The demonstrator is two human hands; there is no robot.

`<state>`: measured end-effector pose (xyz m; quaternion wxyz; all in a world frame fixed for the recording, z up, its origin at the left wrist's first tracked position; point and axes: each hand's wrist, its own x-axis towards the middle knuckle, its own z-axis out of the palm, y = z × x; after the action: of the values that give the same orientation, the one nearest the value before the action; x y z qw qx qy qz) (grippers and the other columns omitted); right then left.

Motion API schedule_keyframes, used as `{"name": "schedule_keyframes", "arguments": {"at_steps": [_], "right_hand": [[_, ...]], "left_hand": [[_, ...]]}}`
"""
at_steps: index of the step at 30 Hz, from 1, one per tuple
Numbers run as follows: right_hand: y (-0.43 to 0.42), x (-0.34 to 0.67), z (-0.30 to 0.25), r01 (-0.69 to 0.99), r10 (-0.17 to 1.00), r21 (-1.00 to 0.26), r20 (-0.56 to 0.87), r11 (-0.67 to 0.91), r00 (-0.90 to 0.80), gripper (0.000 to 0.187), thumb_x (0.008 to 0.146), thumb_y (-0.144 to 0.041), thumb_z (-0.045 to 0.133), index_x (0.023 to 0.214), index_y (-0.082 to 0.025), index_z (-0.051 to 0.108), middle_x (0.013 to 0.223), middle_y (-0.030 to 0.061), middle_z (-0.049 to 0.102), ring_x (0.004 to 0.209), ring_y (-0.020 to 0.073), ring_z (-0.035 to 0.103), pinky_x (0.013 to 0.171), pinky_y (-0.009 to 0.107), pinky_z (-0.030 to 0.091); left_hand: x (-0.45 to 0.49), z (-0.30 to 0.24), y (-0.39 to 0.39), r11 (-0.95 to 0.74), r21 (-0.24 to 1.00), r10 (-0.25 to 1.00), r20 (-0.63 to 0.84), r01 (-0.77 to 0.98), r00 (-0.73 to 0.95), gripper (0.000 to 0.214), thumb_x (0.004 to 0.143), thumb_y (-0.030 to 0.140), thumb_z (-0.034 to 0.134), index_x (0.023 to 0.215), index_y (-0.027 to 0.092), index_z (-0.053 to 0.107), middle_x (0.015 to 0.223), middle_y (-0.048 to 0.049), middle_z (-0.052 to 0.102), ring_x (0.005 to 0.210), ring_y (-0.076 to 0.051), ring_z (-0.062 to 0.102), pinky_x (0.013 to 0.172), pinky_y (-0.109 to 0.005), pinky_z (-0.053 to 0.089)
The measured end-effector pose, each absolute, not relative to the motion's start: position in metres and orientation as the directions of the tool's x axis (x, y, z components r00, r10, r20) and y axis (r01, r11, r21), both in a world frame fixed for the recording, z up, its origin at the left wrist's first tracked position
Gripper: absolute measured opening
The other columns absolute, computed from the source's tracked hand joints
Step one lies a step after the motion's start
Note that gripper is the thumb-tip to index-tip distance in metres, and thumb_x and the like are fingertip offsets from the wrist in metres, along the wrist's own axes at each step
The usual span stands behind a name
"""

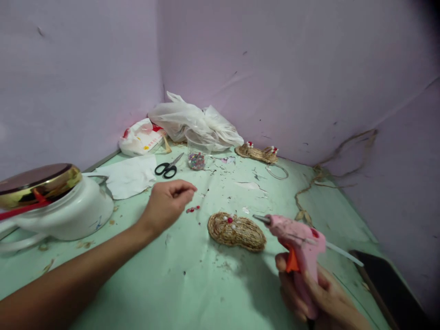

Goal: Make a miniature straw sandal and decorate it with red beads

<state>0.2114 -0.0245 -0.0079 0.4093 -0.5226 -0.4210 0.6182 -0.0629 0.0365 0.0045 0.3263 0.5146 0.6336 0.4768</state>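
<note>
My right hand (309,293) is wrapped round the handle of a pink hot glue gun (297,233) with an orange trigger. Its metal nozzle points left, above the table and just right of a small woven straw slipper (239,233). Red and white beads (230,220) sit on that slipper's strap. My left hand (172,197) is closed, thumb and forefinger pinched together; whatever they hold, if anything, is too small to make out. Just below its fingertips, a few red beads (193,209) lie on the green tabletop.
Black-handled scissors (169,168), a clear cup of colourful beads (196,160) and a white cloth (132,176) lie behind my left hand. Plastic bags (199,121) and another beaded slipper (256,153) stand by the wall. A white pot (75,213) is left, a dark phone-like slab (388,286) right.
</note>
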Motion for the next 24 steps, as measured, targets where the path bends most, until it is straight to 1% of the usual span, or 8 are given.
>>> {"name": "schedule_keyframes", "arguments": {"at_steps": [2,4,8,12,14,17,19,24], "right_hand": [[-0.014,0.214,-0.002,-0.129,0.935,-0.929,-0.330,-0.346,-0.130,0.037,0.066,-0.052,0.067,0.082,-0.018,0.065,0.047,-0.0029,0.041,0.039,0.0092,0.032,0.038,0.023,0.031],[-0.004,0.217,0.001,-0.183,0.937,-0.920,-0.333,-0.347,-0.105,0.033,0.066,-0.047,0.069,0.082,-0.019,0.066,0.048,-0.0027,0.041,0.042,0.0095,0.032,0.039,0.022,0.033],[0.011,0.219,-0.008,-0.253,0.952,-0.919,-0.307,-0.303,-0.024,0.027,0.065,-0.042,0.072,0.080,-0.020,0.065,0.048,-0.0040,0.041,0.043,0.0091,0.031,0.038,0.020,0.032],[0.017,0.224,-0.019,-0.257,0.934,-0.911,-0.350,-0.324,0.065,0.030,0.059,-0.041,0.076,0.072,-0.017,0.063,0.049,-0.0033,0.044,0.043,0.0086,0.036,0.037,0.019,0.035],[0.018,0.228,-0.022,-0.260,0.922,-0.904,-0.375,-0.339,0.103,0.029,0.057,-0.037,0.078,0.069,-0.016,0.062,0.049,-0.0036,0.045,0.042,0.0076,0.037,0.036,0.018,0.035],[0.019,0.235,-0.027,-0.247,0.909,-0.891,-0.410,-0.381,0.076,0.026,0.060,-0.034,0.078,0.069,-0.015,0.063,0.048,-0.0043,0.045,0.040,0.0066,0.040,0.036,0.016,0.037],[0.022,0.241,-0.030,-0.230,0.905,-0.890,-0.419,-0.394,0.075,0.025,0.062,-0.034,0.077,0.072,-0.015,0.064,0.050,-0.0037,0.050,0.041,0.0076,0.046,0.037,0.016,0.041],[0.028,0.251,-0.033,-0.160,0.892,-0.908,-0.412,-0.387,0.184,0.026,0.063,-0.035,0.076,0.077,-0.016,0.066,0.059,0.0002,0.063,0.050,0.0143,0.060,0.046,0.021,0.052]], "left_hand": [[-0.073,0.009,0.046,0.029,0.956,0.924,0.086,0.292,-0.373,0.015,0.063,0.027,0.060,0.068,0.014,0.067,0.047,0.0039,0.052,0.041,-0.008,0.040,0.040,-0.019,0.031],[-0.081,0.009,0.052,0.039,0.958,0.900,0.091,0.285,-0.427,0.015,0.062,0.026,0.062,0.069,0.014,0.067,0.048,0.0039,0.053,0.042,-0.008,0.041,0.040,-0.019,0.032],[-0.091,0.009,0.058,0.019,0.928,0.839,0.187,0.371,-0.511,0.015,0.065,0.025,0.061,0.074,0.016,0.067,0.052,0.0043,0.054,0.046,-0.008,0.043,0.044,-0.019,0.035],[-0.102,0.013,0.061,0.009,0.915,0.755,0.258,0.402,-0.603,0.016,0.065,0.025,0.061,0.078,0.017,0.067,0.058,0.0035,0.056,0.050,-0.009,0.046,0.048,-0.020,0.038],[-0.105,0.014,0.062,0.033,0.921,0.753,0.232,0.387,-0.616,0.017,0.064,0.025,0.061,0.078,0.017,0.066,0.058,0.0032,0.057,0.051,-0.010,0.047,0.049,-0.021,0.039],[-0.104,0.013,0.065,0.070,0.931,0.783,0.171,0.357,-0.599,0.015,0.062,0.025,0.062,0.075,0.017,0.065,0.060,0.0029,0.057,0.052,-0.011,0.048,0.050,-0.021,0.039],[-0.101,0.011,0.069,0.080,0.942,0.810,0.130,0.327,-0.572,0.017,0.061,0.025,0.063,0.075,0.017,0.064,0.062,0.0022,0.058,0.055,-0.011,0.050,0.052,-0.022,0.040],[-0.093,0.009,0.091,0.036,0.954,0.840,0.132,0.297,-0.526,0.040,0.052,0.022,0.070,0.090,0.015,0.059,0.076,-0.0010,0.060,0.066,-0.014,0.057,0.065,-0.027,0.048]]}}
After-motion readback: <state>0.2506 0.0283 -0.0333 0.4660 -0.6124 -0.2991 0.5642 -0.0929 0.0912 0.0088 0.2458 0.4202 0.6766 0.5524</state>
